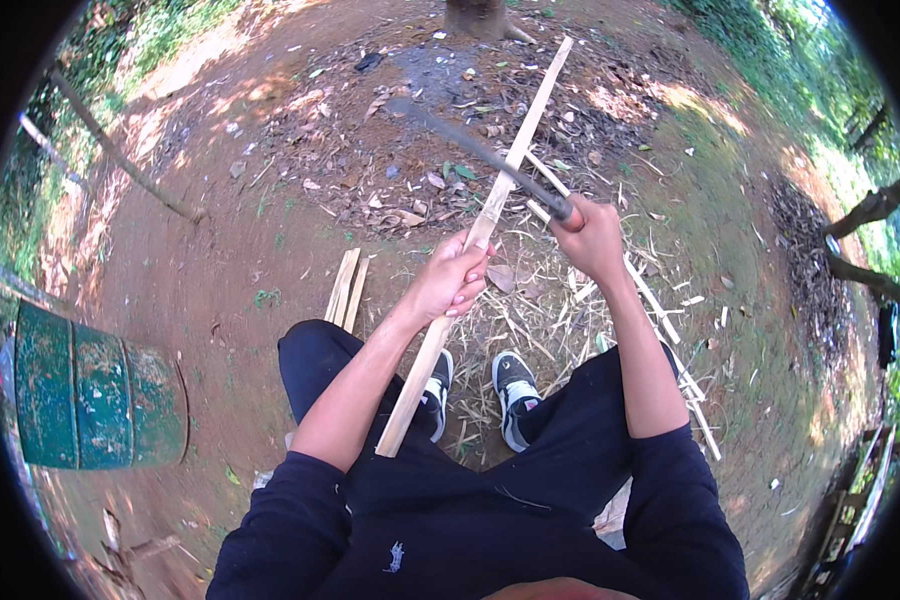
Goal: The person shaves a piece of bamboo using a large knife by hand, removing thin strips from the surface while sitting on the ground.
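My left hand [453, 278] grips a long pale wooden strip [515, 150] near its middle. The strip slants from my lap up and away toward a tree base. My right hand [592, 238] holds the handle of a long dark blade [470, 145], which reaches up and left and lies across the strip just above my left hand. I am seated, with my knees apart and my two black and white shoes [515, 385] on the ground below the strip.
Wood shavings and thin split strips [660, 310] litter the dirt around my feet. Two short slats [345, 288] lie by my left knee. A green metal drum [100, 400] lies at the left. A tree trunk base [480, 18] stands ahead.
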Action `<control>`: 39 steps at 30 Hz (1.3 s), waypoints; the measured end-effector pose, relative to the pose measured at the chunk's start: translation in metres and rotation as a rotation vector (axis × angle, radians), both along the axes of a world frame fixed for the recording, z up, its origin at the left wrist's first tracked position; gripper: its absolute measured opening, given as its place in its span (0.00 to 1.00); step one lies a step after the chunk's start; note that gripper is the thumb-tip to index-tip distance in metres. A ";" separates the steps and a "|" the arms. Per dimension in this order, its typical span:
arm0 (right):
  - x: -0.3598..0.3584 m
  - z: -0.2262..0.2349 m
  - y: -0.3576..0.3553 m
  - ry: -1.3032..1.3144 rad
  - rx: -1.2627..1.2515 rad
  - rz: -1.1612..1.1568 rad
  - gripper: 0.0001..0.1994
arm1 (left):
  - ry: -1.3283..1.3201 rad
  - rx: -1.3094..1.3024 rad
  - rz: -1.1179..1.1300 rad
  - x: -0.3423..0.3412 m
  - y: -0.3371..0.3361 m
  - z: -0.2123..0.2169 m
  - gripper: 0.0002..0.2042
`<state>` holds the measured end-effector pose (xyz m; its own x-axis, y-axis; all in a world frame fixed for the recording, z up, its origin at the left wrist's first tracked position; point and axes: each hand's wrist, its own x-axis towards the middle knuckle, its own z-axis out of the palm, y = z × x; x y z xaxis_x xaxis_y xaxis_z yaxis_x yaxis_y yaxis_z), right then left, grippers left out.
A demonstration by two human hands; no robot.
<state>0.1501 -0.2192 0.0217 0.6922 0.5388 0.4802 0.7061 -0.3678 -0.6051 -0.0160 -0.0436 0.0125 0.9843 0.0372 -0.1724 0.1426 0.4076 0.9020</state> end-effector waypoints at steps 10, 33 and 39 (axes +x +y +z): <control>-0.027 -0.009 0.035 -0.366 -0.183 0.123 0.05 | 0.006 0.162 0.085 -0.012 0.000 0.001 0.13; -0.014 -0.027 0.033 -0.553 -0.212 0.055 0.06 | -0.104 0.757 0.282 -0.016 0.010 0.001 0.16; 0.005 -0.028 0.033 -0.638 -0.096 0.129 0.10 | -0.263 0.836 0.292 -0.019 -0.001 0.004 0.14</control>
<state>0.1547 -0.1860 -0.0059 0.2144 0.6594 0.7206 0.9575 -0.2877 -0.0216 -0.0351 -0.0442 0.0160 0.9201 0.3017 0.2499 -0.1144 -0.4033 0.9079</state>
